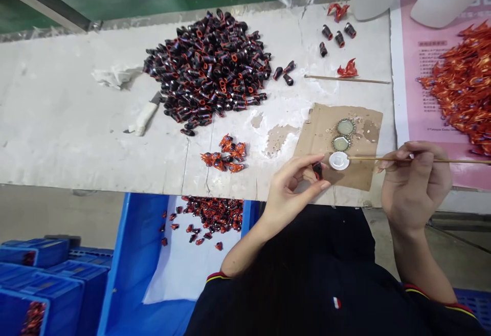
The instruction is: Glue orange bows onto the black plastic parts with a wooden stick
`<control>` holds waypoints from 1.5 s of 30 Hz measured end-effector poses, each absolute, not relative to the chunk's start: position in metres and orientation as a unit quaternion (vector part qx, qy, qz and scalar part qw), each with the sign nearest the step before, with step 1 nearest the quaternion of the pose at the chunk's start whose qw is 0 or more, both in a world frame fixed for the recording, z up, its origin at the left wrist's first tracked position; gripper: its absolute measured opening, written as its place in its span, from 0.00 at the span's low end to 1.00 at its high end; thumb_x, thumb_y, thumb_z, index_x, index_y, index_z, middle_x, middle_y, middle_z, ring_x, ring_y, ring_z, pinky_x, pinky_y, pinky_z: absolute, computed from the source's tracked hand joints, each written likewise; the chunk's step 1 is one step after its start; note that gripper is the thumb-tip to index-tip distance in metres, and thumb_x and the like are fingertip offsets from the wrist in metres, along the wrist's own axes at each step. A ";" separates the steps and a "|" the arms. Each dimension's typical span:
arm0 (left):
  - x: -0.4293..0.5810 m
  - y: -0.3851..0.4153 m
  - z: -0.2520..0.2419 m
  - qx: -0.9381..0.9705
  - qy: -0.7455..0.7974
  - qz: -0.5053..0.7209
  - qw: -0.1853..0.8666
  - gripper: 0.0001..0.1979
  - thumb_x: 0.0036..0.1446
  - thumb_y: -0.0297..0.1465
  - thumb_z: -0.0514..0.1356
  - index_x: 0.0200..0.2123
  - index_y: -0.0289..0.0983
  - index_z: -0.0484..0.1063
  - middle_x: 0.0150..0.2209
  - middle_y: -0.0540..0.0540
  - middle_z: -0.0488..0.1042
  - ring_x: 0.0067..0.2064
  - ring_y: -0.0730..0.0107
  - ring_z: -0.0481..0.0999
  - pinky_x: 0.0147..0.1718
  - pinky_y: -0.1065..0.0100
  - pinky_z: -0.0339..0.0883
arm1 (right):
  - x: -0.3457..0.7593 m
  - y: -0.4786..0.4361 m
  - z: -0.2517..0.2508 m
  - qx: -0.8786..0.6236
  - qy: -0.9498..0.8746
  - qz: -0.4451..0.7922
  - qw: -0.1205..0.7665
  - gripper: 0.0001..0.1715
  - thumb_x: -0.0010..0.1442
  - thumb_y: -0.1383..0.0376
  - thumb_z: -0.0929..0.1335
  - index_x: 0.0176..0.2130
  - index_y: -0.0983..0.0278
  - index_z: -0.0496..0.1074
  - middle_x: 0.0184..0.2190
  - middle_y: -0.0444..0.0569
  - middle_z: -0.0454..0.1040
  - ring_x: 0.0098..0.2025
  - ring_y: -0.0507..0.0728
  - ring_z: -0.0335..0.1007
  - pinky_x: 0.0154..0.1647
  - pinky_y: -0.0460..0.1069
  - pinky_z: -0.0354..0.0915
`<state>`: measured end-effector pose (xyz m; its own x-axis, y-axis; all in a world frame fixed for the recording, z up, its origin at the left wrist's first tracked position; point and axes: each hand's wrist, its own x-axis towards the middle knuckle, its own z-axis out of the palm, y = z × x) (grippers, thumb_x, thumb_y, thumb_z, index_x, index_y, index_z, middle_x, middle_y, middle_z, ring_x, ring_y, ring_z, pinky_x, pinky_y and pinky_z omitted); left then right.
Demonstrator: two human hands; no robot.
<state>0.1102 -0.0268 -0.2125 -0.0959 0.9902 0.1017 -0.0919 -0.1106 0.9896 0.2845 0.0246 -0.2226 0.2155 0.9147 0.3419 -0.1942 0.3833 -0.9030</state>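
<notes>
Between thumb and fingers, my left hand (pixel 293 185) holds a small dark piece with a reddish edge (pixel 318 170). My right hand (pixel 416 185) pinches a thin wooden stick (pixel 368 159), whose far tip reaches a small round white dish (pixel 339 161). Two bottle caps (pixel 346 127) lie just beyond the dish, with a pale filling. Dish and caps rest on a piece of brown cardboard (pixel 360 175). A small cluster of orange figure-like pieces (pixel 226 154) lies left of my left hand.
A big heap of dark pieces (pixel 209 65) covers the table's middle. Orange pieces (pixel 460 90) are piled on a pink sheet at right. Another stick (pixel 347 79) lies behind the cardboard. At left is a white-wrapped knife (pixel 146 116). A blue bin (pixel 126 274) stands below the table edge.
</notes>
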 end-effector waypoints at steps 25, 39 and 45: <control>0.118 -0.028 -0.217 0.536 0.506 0.514 0.439 0.19 0.53 0.36 0.68 0.48 0.39 0.77 0.34 0.46 0.78 0.34 0.71 0.76 0.39 0.69 0.72 | 0.266 0.019 -0.221 -0.330 -0.565 0.367 0.662 0.11 0.68 0.66 0.62 0.37 0.58 0.73 0.26 0.44 0.63 0.21 0.50 0.59 0.16 0.46 0.62; 0.117 -0.025 -0.217 0.532 0.502 0.531 0.427 0.18 0.52 0.36 0.69 0.47 0.40 0.77 0.33 0.47 0.78 0.32 0.72 0.75 0.36 0.70 0.73 | 0.269 0.019 -0.222 -0.284 -0.556 0.429 0.652 0.12 0.68 0.68 0.61 0.39 0.59 0.73 0.27 0.43 0.65 0.19 0.49 0.63 0.14 0.46 0.64; 0.117 -0.024 -0.219 0.538 0.509 0.533 0.410 0.19 0.51 0.37 0.69 0.47 0.40 0.77 0.32 0.47 0.77 0.31 0.72 0.75 0.35 0.69 0.74 | 0.269 0.018 -0.222 -0.296 -0.558 0.416 0.655 0.11 0.68 0.66 0.62 0.37 0.58 0.72 0.26 0.41 0.64 0.17 0.48 0.62 0.16 0.47 0.67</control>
